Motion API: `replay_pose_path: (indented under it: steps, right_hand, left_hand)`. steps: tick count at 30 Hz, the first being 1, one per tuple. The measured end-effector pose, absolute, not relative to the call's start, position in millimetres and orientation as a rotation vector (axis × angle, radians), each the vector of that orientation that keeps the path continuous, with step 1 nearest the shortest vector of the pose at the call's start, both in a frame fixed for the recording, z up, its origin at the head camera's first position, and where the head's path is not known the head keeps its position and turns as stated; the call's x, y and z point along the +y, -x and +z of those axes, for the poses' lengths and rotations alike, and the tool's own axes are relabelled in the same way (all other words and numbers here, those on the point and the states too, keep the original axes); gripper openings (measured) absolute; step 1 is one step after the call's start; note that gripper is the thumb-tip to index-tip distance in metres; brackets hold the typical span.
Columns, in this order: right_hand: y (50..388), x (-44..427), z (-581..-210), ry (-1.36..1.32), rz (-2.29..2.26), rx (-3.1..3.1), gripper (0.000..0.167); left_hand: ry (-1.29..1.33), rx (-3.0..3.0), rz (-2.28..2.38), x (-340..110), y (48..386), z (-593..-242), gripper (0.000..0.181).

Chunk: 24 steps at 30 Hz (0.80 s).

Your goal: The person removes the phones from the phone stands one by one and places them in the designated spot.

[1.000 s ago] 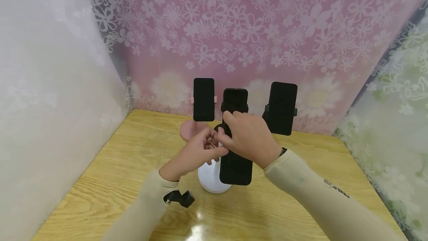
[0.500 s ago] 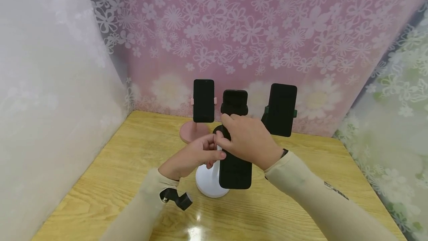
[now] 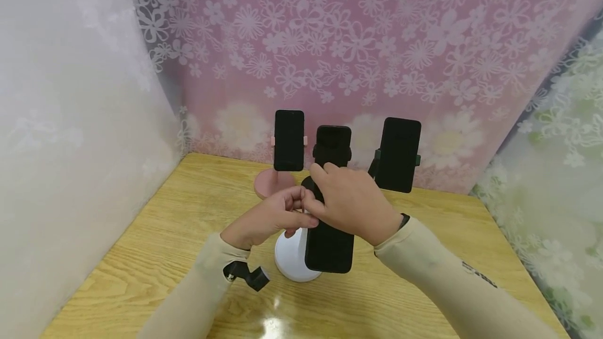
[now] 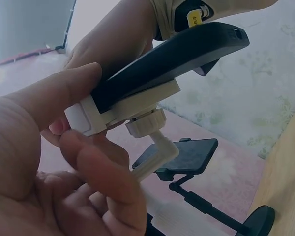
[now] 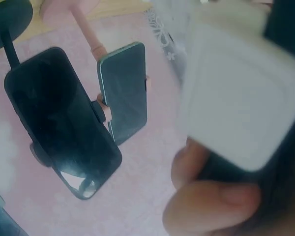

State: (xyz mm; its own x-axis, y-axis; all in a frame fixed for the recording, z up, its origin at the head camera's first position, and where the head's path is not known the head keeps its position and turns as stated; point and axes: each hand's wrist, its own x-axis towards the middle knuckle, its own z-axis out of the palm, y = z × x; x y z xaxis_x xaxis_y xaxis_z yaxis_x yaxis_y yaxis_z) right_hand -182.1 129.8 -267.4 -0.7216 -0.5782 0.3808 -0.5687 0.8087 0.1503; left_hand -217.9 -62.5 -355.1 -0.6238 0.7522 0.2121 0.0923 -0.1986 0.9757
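Observation:
A black smartphone [image 3: 330,250] sits in the white clamp [image 4: 83,118] of a phone stand, whose round white base [image 3: 293,263] rests on the table. My left hand [image 3: 268,218] pinches the clamp's side arm, its thumb lying along the phone's edge and its fingers curled below, as the left wrist view shows. From the right, my right hand [image 3: 353,200] reaches across the phone's upper part and grips it, hiding much of the screen. Close up in the right wrist view, the clamp's white end [image 5: 243,88] is blurred beside the right fingertips.
Behind stand three more held phones: one on a pink stand [image 3: 270,184], one in a black holder [image 3: 332,143], one in a dark green holder [image 3: 399,155]. A pink flowered backdrop [image 3: 330,41] rises behind the wooden table [image 3: 188,213].
The phone's lower end has shifted slightly down and left, and the white base has moved a little left with it. Both hands keep hold at nearly the same place.

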Motion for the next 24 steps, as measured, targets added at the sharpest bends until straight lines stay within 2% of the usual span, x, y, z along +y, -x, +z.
replay_pose_path:
  steps: [7,14,24]
  right_hand:
    - [182.8,127.9,-276.0,-0.793,0.045,-2.555,0.029]
    - [184.9,126.7,-279.0,-0.783,0.053,-2.513,0.022]
    - [185.9,127.4,-276.9,-0.78,0.077,-2.548,0.021]
  left_hand:
    - [-0.917,1.672,1.871,-64.9,211.1,-352.8,0.022]
    - [-0.886,1.722,1.878,-64.1,208.7,-348.7,0.021]
    - [-0.811,1.695,1.87,-65.1,208.7,-344.7,0.03]
